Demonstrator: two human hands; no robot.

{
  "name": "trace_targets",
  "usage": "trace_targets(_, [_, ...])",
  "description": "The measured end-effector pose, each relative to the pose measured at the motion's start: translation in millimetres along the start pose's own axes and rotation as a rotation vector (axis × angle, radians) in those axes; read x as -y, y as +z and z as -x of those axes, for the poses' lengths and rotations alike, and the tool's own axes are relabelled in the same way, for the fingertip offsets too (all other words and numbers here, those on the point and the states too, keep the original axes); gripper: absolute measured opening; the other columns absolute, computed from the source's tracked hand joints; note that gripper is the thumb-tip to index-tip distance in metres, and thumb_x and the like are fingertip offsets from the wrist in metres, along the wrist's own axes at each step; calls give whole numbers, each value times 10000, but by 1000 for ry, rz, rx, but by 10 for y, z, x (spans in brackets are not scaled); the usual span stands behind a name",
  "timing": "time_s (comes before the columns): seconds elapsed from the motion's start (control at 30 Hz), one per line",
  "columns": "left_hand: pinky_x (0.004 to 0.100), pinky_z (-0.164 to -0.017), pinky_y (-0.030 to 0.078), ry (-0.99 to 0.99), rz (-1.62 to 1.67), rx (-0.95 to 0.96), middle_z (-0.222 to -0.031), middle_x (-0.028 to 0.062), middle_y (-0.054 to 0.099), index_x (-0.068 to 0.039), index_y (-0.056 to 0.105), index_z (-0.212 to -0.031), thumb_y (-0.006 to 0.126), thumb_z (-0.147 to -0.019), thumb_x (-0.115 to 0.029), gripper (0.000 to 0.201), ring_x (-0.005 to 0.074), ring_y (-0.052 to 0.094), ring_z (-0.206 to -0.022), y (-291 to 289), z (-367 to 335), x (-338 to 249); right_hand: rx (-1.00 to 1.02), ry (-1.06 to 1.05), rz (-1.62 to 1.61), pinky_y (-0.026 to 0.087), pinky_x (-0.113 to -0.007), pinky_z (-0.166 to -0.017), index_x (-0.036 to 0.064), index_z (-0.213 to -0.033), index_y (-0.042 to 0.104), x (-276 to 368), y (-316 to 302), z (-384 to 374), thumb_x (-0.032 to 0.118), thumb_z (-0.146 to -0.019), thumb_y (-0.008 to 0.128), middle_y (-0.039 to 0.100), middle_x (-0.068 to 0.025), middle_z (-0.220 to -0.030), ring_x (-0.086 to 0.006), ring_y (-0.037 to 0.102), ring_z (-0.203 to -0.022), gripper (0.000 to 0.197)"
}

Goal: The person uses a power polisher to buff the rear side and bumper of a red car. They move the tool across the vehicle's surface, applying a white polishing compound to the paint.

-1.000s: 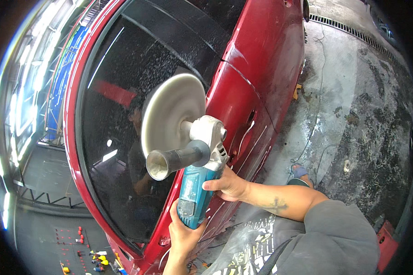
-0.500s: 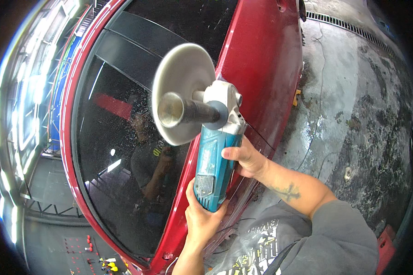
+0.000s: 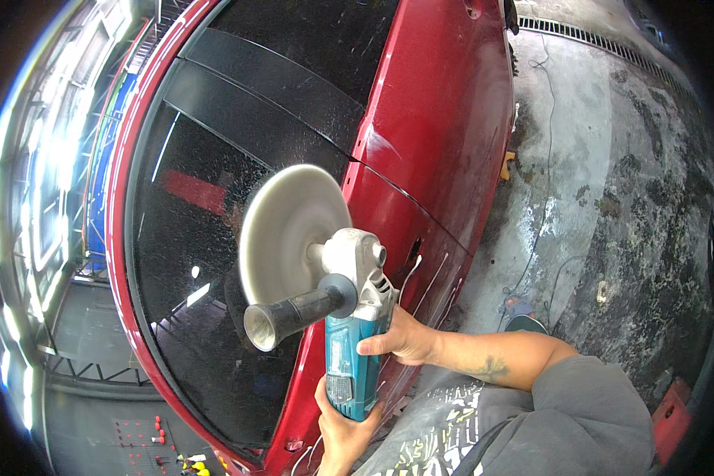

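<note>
The white polisher [image 3: 345, 347] with its teal body is held up beside the red car [image 3: 436, 151], its pale round pad [image 3: 289, 238] facing the dark window [image 3: 206, 333] and the red edge next to it. The left hand's grip [image 3: 345, 435] is curled round the tool's rear end; the right hand's grip [image 3: 403, 337] is wrapped about the body just behind the head, thumb across the front. Neither is on the dark side handle [image 3: 297, 316], which sticks out free; taking it would likely give better control against twisting. The pad looks streaked as if turning, though from this angle I can't tell whether it touches the car. Good practice here would be to lay it flat, press lightly and evenly, and go gently near the window edge and the white streaks [image 3: 412, 273] on the panel.
</note>
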State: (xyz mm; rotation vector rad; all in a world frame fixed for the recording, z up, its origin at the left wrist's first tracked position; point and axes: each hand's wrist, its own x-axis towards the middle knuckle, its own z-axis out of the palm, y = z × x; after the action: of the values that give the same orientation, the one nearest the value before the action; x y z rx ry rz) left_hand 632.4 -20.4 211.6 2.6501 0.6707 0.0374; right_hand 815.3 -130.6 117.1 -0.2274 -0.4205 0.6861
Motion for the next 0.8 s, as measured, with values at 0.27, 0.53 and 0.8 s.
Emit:
trace_targets(0.27, [536, -1013, 578, 159, -4, -66, -1253, 316, 725, -87, 239, -1631, 950, -795, -256, 1110, 492, 736, -1161, 181, -622, -566, 22, -74, 65, 612, -399, -1008, 25, -1403, 582, 665, -291, -451, 294, -826, 941, 709, -98, -1217, -214, 719, -1130, 731])
trace_targets(0.53, [460, -1107, 510, 61, 157, 9, -1392, 247, 645, -39, 296, -1618, 978, -751, -176, 1112, 336, 660, -1295, 99, -766, -594, -21, -132, 104, 608, -410, -1025, 26, -1419, 557, 615, -309, -507, 366, -818, 949, 697, -100, -1226, -217, 714, -1141, 794])
trace_targets(0.8, [483, -1071, 530, 35, 95, -17, -1357, 260, 635, -49, 272, -1599, 985, -736, -194, 1129, 369, 672, -1240, -70, -7, 211, 6, -46, 18, 543, -391, -1067, 69, -1407, 592, -159, 132, -71, 214, -857, 934, 678, -40, -1247, -164, 651, -1181, 664])
